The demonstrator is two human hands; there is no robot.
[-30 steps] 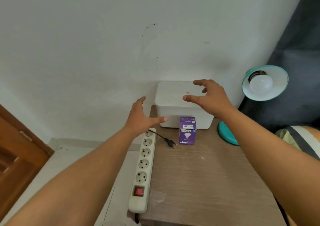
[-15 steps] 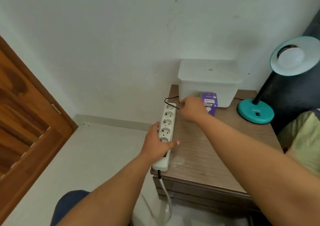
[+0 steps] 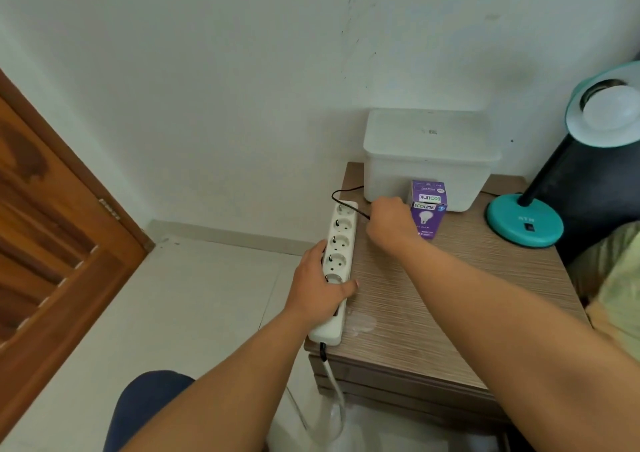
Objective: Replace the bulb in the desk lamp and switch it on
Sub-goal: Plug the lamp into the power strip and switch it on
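Observation:
A teal desk lamp point(image 3: 524, 221) stands at the right of the wooden bedside table point(image 3: 433, 299), with a white bulb point(image 3: 613, 112) in its shade. A purple bulb box point(image 3: 428, 209) stands upright in front of a white lidded bin. A white power strip point(image 3: 341, 243) lies along the table's left edge. My left hand point(image 3: 320, 283) lies over the strip's near half, pressing it down. My right hand point(image 3: 389, 219) is closed around the lamp's black plug beside the strip's far end; the black cord point(image 3: 341, 193) loops out of the fist. The plug itself is hidden.
The white lidded bin point(image 3: 429, 153) sits against the wall at the table's back. A wooden door point(image 3: 45, 229) stands at the left. Pale floor tiles lie below. A green-yellow cushion point(image 3: 620, 278) and dark fabric are at the right edge.
The view shifted down and left from a second ago. My left hand came down onto the power strip and my right hand closed on the lamp's plug; both barely moved in the last half second.

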